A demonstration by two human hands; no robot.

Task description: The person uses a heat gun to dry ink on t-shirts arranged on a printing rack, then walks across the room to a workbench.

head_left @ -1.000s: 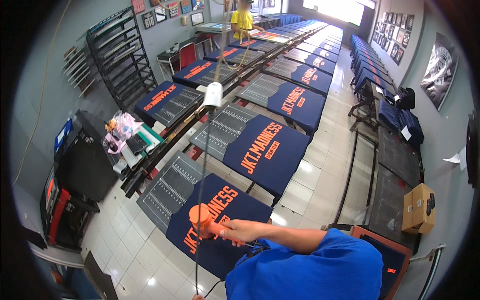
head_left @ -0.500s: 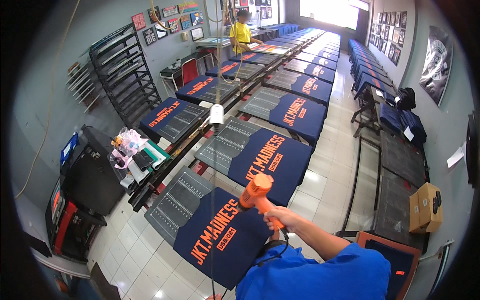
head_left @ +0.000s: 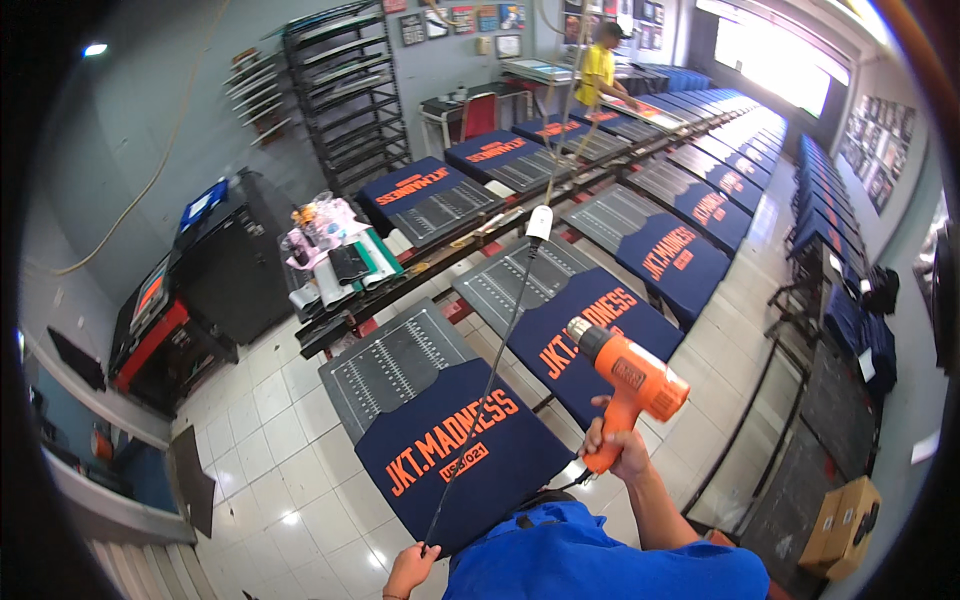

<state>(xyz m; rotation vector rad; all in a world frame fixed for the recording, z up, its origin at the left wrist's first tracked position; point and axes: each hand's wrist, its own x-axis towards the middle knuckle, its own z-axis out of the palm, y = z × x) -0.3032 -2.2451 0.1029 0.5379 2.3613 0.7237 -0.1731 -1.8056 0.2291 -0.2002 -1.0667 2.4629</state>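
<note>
My right hand (head_left: 618, 452) grips the handle of an orange heat gun (head_left: 645, 378), raised above the navy garments with its dark nozzle toward the far left. At the lower edge my left hand (head_left: 408, 570) is closed on a black cord (head_left: 517, 318). This cord runs up to a white hanging socket (head_left: 540, 222). Beneath it, the nearest navy shirt piece (head_left: 510, 470) with orange lettering lies flat on a dark grey board (head_left: 385, 372). A second printed navy shirt piece (head_left: 640, 335) is behind the heat gun, its print partly hidden.
Long rows of boards with navy pieces stretch away to the far right. A person in yellow (head_left: 597, 72) stands over a screen frame there. Left are a pile of rolls and bags (head_left: 330, 250), a black rack (head_left: 345, 95) and a dark cabinet (head_left: 235, 270). A cardboard box (head_left: 842, 525) is at right.
The view has swung left. The heat gun has lifted away from the nearest shirt and turned its nozzle. My left hand has come further into view, holding the cord, which now slants.
</note>
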